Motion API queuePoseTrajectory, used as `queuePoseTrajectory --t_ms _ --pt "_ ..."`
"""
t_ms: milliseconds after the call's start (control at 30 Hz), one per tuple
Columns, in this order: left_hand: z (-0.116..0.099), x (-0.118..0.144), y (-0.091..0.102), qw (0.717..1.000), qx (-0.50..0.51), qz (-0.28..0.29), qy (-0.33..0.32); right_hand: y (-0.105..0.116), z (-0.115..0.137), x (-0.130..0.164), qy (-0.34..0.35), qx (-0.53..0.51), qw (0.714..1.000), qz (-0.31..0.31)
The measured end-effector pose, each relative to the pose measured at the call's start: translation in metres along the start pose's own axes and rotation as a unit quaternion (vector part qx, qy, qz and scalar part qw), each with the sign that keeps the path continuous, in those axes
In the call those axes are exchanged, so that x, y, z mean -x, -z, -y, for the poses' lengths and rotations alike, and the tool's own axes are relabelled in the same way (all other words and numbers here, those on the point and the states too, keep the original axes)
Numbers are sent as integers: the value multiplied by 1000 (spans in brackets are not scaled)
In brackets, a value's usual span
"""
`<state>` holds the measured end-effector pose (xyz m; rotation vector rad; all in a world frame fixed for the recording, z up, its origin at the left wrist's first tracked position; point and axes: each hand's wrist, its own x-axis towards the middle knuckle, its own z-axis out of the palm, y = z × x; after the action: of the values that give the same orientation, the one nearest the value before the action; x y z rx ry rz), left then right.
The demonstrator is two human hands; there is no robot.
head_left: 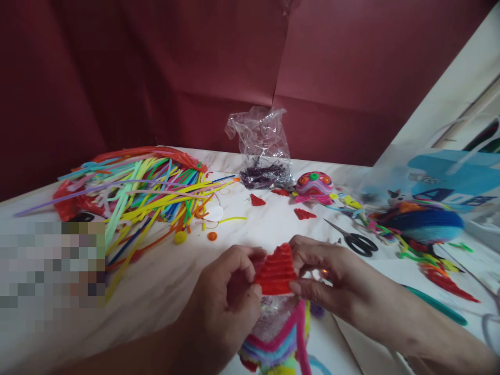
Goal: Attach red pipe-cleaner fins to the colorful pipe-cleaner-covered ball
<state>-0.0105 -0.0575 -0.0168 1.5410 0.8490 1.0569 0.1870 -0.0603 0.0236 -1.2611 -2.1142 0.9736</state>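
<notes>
A red ridged piece (276,271), built of fuzzy pipe-cleaner rows, is pinched between my two hands. My left hand (222,297) grips its left edge between thumb and fingers. On the opposite edge, the thumb and fingers of my right hand (332,273) are closed. Just beneath it is a craft piece (269,346) with zigzag bands of pink, blue and purple pipe cleaner and a bare, translucent-looking upper part. Whether the red piece touches that part I cannot tell. Smaller red pieces (304,214) lie beyond my hands, near the black scissors (360,245).
A heap of colourful pipe cleaners (156,187) covers the table's left side. A clear bag with dark purple strands (265,174) stands at the back. Right of it sits a pink fuzzy animal-like face (314,186). Farther right are a blue fuzzy bundle (427,224) and a green-handled tool (437,304).
</notes>
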Motion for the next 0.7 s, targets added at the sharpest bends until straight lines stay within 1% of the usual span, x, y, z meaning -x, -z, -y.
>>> queuePoseTrajectory --t_ms 167,467,600,700 --pt "-1 1 -3 1000 -5 3 -18 0 -3 -1 5 -2 1000 3" --pt "-2 3 -2 999 0 -15 -30 1 -5 -3 -3 -10 1000 9" --pt "-1 0 -3 1000 3 -17 -22 1 -5 -3 2 -26 1000 9" --pt "-3 -2 -3 1000 6 -16 -10 2 -4 -2 -7 -14 1000 9"
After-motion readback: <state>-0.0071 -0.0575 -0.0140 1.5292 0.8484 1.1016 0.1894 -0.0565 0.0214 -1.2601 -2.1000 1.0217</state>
